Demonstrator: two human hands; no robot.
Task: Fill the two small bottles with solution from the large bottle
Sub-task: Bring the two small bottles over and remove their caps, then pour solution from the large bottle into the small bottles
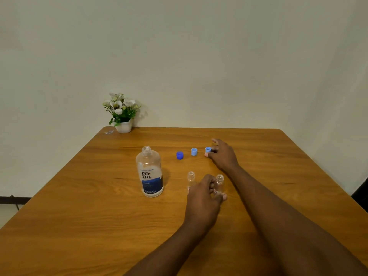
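The large clear bottle (pixel 150 172) with a blue label stands uncapped on the wooden table (pixel 79 206). To its right stand two small clear bottles, both uncapped: one (pixel 190 178) partly behind my left hand (pixel 203 198), the other (pixel 219 183) gripped low by that hand's fingers. Further back lie a dark blue cap (pixel 179 155) and a light blue cap (pixel 194 151). My right hand (pixel 223 155) rests on the table with its fingers around a second light blue cap (pixel 208 150).
A white pot of white flowers (pixel 121 114) stands at the table's far left corner against the wall, with a small clear scrap (pixel 109 132) beside it. The table's right edge runs diagonally past my right forearm.
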